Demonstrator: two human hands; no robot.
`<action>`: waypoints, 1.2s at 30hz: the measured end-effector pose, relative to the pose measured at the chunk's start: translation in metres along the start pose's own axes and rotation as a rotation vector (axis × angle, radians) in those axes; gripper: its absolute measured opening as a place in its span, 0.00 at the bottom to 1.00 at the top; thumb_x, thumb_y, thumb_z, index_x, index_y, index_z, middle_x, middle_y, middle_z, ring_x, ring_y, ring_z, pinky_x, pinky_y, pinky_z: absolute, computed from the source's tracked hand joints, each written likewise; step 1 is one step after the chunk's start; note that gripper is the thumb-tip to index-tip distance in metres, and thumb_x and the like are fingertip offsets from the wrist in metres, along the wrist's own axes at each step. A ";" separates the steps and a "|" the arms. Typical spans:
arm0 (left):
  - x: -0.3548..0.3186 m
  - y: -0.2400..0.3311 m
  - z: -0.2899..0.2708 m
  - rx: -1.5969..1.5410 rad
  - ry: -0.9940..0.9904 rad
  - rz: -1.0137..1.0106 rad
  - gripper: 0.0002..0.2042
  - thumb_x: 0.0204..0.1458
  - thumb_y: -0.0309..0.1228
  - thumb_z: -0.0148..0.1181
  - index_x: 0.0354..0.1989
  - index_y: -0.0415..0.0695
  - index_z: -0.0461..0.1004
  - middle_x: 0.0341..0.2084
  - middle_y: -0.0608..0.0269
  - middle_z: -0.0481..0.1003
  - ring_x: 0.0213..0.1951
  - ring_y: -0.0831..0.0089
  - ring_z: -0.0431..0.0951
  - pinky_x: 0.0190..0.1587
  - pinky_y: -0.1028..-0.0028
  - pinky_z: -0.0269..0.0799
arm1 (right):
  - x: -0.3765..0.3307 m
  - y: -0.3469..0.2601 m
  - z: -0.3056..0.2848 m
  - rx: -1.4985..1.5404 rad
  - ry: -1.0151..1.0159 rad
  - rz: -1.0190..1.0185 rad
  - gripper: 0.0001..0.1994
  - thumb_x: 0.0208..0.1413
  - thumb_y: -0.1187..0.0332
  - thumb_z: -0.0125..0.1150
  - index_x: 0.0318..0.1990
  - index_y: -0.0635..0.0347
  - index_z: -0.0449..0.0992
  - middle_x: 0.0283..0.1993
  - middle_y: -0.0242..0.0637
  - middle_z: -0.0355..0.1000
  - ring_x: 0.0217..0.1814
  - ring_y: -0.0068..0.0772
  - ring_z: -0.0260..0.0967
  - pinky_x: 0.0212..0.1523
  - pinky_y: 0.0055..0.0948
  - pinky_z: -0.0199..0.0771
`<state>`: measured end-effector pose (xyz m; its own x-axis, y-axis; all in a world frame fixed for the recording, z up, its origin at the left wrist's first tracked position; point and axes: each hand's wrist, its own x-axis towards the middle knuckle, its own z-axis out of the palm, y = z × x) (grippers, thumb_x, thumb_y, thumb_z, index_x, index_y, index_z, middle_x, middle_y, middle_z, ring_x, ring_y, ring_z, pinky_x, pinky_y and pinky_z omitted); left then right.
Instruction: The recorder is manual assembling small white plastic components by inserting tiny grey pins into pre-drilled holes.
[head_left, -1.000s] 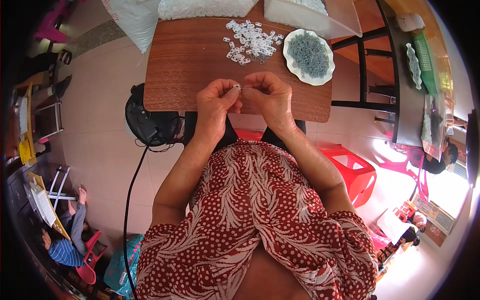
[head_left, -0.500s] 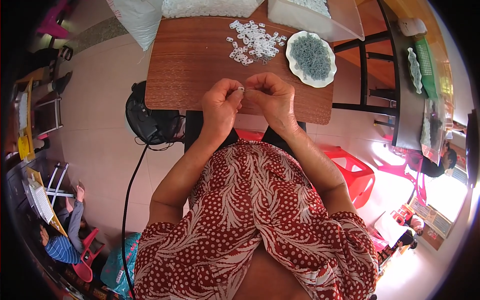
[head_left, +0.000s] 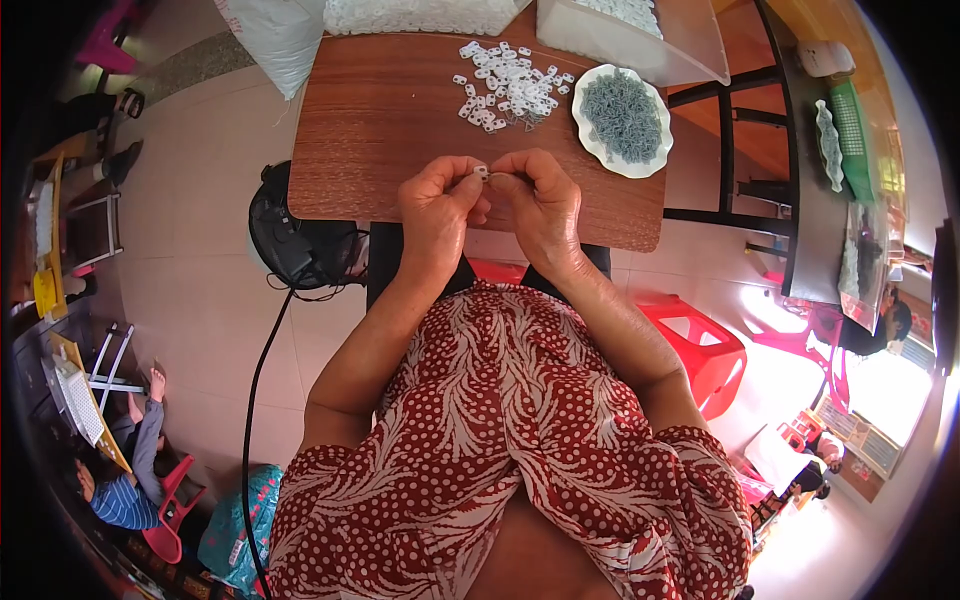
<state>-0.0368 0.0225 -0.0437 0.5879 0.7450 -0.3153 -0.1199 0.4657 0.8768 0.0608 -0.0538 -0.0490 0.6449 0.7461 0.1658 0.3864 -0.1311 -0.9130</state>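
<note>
Over the table's near part, my left hand [head_left: 437, 205] pinches a small white plastic piece [head_left: 481, 171] between thumb and fingertips. My right hand [head_left: 545, 205] meets it there, thumb and forefinger pressed together right beside the piece; what they grip is too small to make out. Farther off lies a loose heap of similar white plastic pieces [head_left: 515, 82] with holes in them. To its right, a white wavy-edged plate [head_left: 655, 160] holds a mound of small grey wire-like parts [head_left: 622, 115]. A few grey parts also lie at the heap's near edge.
Bins of white pieces [head_left: 430, 18] and a translucent tub [head_left: 640, 55] stand along the far edge of the brown table [head_left: 345, 130]. A white sack [head_left: 270, 45] leans at the far left. Below are a black bag [head_left: 290, 235] with a cable and a red stool [head_left: 700, 350]. Other people sit farther away.
Both hands have shifted slightly left, still fingertip to fingertip. More of the white piece shows between them now. The heap and plate stay where they were.
</note>
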 end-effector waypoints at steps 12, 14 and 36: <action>0.000 -0.028 -0.003 0.282 0.080 0.320 0.03 0.47 0.16 0.53 0.28 0.36 0.71 0.21 0.67 0.70 0.18 0.84 0.66 0.20 0.82 0.63 | -0.004 0.009 0.010 -0.067 -0.021 -0.023 0.03 0.47 0.82 0.53 0.30 0.66 0.69 0.29 0.35 0.67 0.31 0.24 0.65 0.31 0.23 0.69; 0.001 -0.026 -0.005 0.260 0.085 0.266 0.02 0.48 0.17 0.53 0.28 0.36 0.72 0.20 0.67 0.71 0.18 0.84 0.66 0.20 0.82 0.63 | -0.006 0.013 0.013 -0.010 -0.035 0.027 0.02 0.49 0.82 0.52 0.30 0.66 0.70 0.29 0.35 0.68 0.31 0.23 0.66 0.30 0.23 0.72; 0.009 -0.020 -0.007 0.148 0.087 0.029 0.04 0.50 0.21 0.53 0.27 0.36 0.74 0.16 0.68 0.71 0.16 0.84 0.67 0.16 0.82 0.63 | 0.001 0.021 0.012 0.158 -0.143 0.264 0.04 0.52 0.76 0.52 0.32 0.69 0.71 0.26 0.32 0.69 0.27 0.17 0.66 0.27 0.19 0.71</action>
<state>-0.0350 0.0235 -0.0668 0.5138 0.7984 -0.3138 -0.0126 0.3728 0.9278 0.0617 -0.0484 -0.0723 0.6057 0.7853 -0.1280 0.1039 -0.2375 -0.9658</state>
